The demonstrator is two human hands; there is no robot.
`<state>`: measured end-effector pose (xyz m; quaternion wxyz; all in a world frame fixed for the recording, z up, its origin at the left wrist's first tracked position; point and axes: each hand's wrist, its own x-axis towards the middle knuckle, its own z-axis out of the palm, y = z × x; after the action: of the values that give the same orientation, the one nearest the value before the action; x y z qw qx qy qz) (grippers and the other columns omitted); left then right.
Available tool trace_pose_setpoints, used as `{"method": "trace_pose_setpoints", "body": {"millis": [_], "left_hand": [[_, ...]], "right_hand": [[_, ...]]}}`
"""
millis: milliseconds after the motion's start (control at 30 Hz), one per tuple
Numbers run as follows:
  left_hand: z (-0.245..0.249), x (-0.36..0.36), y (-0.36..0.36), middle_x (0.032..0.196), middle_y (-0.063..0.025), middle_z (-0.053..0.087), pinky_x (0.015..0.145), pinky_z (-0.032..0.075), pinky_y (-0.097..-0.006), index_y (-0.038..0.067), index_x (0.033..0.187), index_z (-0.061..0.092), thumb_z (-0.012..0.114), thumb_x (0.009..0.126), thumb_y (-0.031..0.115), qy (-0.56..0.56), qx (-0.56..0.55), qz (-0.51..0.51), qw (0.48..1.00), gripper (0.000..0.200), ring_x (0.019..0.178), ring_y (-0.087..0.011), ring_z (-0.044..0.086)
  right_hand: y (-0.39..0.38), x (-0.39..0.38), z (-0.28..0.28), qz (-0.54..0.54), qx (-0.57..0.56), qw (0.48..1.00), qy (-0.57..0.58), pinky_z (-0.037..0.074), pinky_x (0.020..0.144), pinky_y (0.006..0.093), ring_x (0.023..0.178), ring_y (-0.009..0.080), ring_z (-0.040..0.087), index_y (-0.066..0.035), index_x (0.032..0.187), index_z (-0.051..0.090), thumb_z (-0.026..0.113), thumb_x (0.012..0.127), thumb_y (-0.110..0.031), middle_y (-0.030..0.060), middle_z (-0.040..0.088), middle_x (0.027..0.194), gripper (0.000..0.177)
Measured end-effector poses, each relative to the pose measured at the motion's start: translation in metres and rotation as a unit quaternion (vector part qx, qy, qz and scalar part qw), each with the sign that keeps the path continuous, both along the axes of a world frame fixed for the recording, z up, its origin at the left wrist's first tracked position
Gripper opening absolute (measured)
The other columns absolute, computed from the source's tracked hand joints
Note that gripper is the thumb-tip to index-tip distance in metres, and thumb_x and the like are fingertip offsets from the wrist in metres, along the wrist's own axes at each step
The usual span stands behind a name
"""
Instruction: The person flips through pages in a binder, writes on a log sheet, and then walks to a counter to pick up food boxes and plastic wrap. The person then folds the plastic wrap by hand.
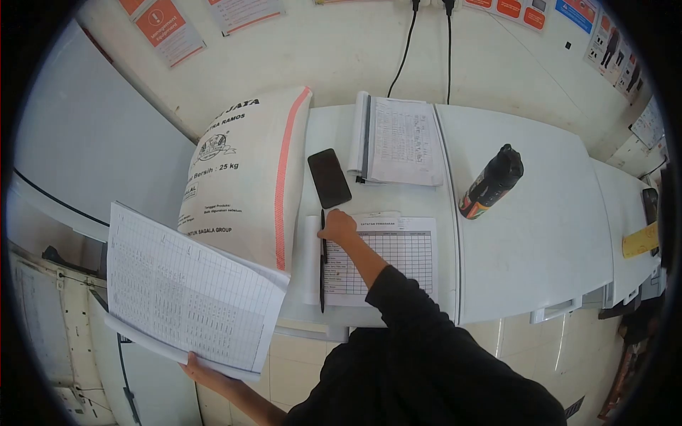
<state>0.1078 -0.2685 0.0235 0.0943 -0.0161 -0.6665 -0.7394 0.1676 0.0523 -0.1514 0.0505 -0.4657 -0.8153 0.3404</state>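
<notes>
My left hand grips the lower edge of a thick record book, whose lined page is filled with handwriting. The book is tilted and overlaps the lower part of a white rice sack. My right hand is closed around a black pen, which points along the spine of a second open log book with a printed table. Just above this hand a black phone lies face up on the white top.
A stack of filled-in sheets lies at the back of the white cabinet top. Right of it stands a black spray can. Two black cables hang down the wall. Something yellow is at the far right.
</notes>
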Motion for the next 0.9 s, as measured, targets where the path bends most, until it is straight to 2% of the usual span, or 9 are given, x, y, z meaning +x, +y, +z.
{"method": "trace_pose_setpoints", "body": {"millis": [200,267,500,567,633,700,733,833,900], "left_hand": [[-0.014,-0.005,0.012,0.123,-0.0203,0.042,0.090,0.040,-0.0400,-0.005,0.127,0.035,0.047,0.079,0.029,-0.002,0.044,-0.046,0.998,0.060,0.110,-0.0314,0.046],[-0.015,-0.004,0.014,0.124,-0.0204,0.042,0.090,0.040,-0.0403,-0.005,0.127,0.034,0.047,0.079,0.029,0.000,0.043,-0.052,0.998,0.060,0.111,-0.0316,0.046],[-0.031,-0.009,0.003,0.126,-0.0212,0.040,0.091,0.040,-0.0410,-0.005,0.129,0.032,0.045,0.079,0.031,0.027,0.062,-0.078,0.995,0.063,0.113,-0.0326,0.044],[-0.028,-0.004,0.001,0.127,-0.0213,0.040,0.091,0.040,-0.0411,-0.005,0.130,0.031,0.045,0.079,0.031,0.028,0.049,-0.069,0.996,0.065,0.114,-0.0328,0.044],[-0.033,0.001,-0.007,0.128,-0.0219,0.039,0.092,0.040,-0.0415,-0.005,0.133,0.029,0.045,0.078,0.032,0.005,0.040,-0.061,0.997,0.068,0.115,-0.0335,0.043],[-0.035,0.009,-0.009,0.127,-0.0228,0.039,0.091,0.041,-0.0420,-0.005,0.131,0.030,0.047,0.077,0.032,-0.013,0.031,-0.060,0.998,0.067,0.113,-0.0330,0.044],[-0.036,0.013,-0.008,0.125,-0.0237,0.040,0.089,0.041,-0.0425,-0.004,0.130,0.032,0.048,0.077,0.032,-0.029,0.020,-0.060,0.998,0.066,0.112,-0.0325,0.045],[-0.048,0.024,0.003,0.122,-0.0251,0.041,0.087,0.043,-0.0415,-0.004,0.130,0.030,0.048,0.075,0.025,-0.052,0.041,-0.093,0.993,0.065,0.109,-0.0325,0.047],[-0.060,0.029,0.010,0.121,-0.0250,0.042,0.088,0.043,-0.0410,-0.005,0.130,0.029,0.049,0.075,0.022,-0.077,0.049,-0.110,0.990,0.064,0.109,-0.0322,0.047]], "right_hand": [[-0.006,-0.004,0.000,-0.034,-0.015,0.999,-0.003,0.052,0.074,0.0371,0.087,0.0312,0.063,0.007,0.096,0.054,0.074,0.060,-0.033,0.0194,0.062,0.092,0.058],[-0.008,-0.012,-0.008,-0.076,-0.001,0.997,-0.021,0.053,0.073,0.0362,0.090,0.0310,0.063,0.004,0.100,0.056,0.064,0.074,-0.021,0.0208,0.061,0.098,0.037],[-0.010,-0.002,-0.008,-0.042,0.095,0.995,-0.010,0.053,0.067,0.0377,0.080,0.0359,0.063,0.004,0.093,0.049,0.053,0.079,-0.011,0.0204,0.061,0.086,0.021],[0.008,0.009,-0.018,-0.069,0.163,0.977,0.120,0.051,0.062,0.0430,0.073,0.0396,0.061,0.003,0.092,0.046,0.051,0.082,-0.014,0.0231,0.059,0.083,0.021],[0.052,0.029,0.004,-0.165,0.193,0.946,0.202,0.050,0.061,0.0437,0.072,0.0360,0.062,0.005,0.106,0.045,0.050,0.083,-0.020,0.0206,0.058,0.085,0.034],[0.098,0.050,0.032,-0.254,0.162,0.942,0.150,0.049,0.067,0.0458,0.082,0.0384,0.059,0.004,0.110,0.043,0.057,0.079,-0.028,0.0223,0.056,0.090,0.047],[0.111,0.055,0.033,-0.255,0.164,0.941,0.151,0.049,0.067,0.0458,0.082,0.0384,0.059,0.004,0.110,0.043,0.057,0.079,-0.028,0.0223,0.056,0.090,0.047],[0.130,0.055,0.033,-0.234,0.085,0.968,0.019,0.050,0.075,0.0431,0.094,0.0388,0.059,0.004,0.111,0.042,0.071,0.064,-0.050,0.0225,0.051,0.106,0.077],[0.124,0.054,0.033,-0.208,0.102,0.973,0.001,0.050,0.075,0.0434,0.095,0.0388,0.059,0.004,0.112,0.041,0.071,0.064,-0.049,0.0229,0.050,0.108,0.077]]}}
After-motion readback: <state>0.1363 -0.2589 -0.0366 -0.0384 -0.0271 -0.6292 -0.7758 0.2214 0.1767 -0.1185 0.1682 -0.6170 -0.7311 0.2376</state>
